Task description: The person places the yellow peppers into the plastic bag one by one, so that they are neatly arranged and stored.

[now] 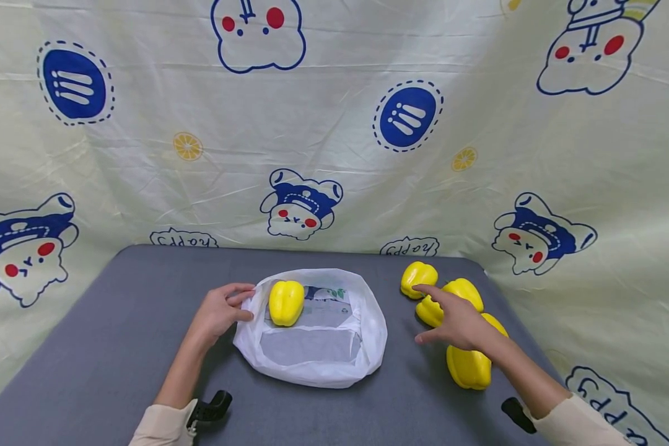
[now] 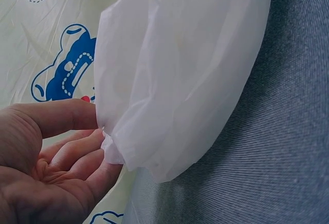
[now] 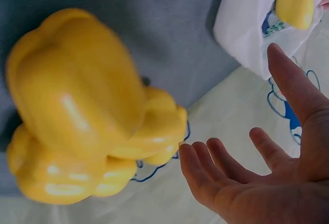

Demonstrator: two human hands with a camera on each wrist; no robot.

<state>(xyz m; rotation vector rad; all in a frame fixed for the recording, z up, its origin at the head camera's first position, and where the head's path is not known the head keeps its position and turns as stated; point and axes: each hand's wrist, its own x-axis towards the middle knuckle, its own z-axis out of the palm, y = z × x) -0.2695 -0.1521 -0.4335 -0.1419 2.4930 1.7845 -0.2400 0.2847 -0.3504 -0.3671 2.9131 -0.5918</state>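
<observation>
- a grey fabric-topped table point(image 1: 128, 334), running from near to far
- a pale, creased curtain point(image 1: 334, 133) beyond the table's far edge and at its left and right
- printed there: upside-down blue-outlined cartoon bears point(image 1: 302, 207), dash-ringed blue ovals point(image 1: 75, 83), orange slices point(image 1: 188, 146), "happy" bubbles point(image 1: 409, 246)

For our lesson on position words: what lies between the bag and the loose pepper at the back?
In the head view, only a bare strip of table lies between the bag and the back pepper.

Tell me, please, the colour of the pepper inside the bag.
The pepper is plain yellow, best seen in the head view.
</observation>
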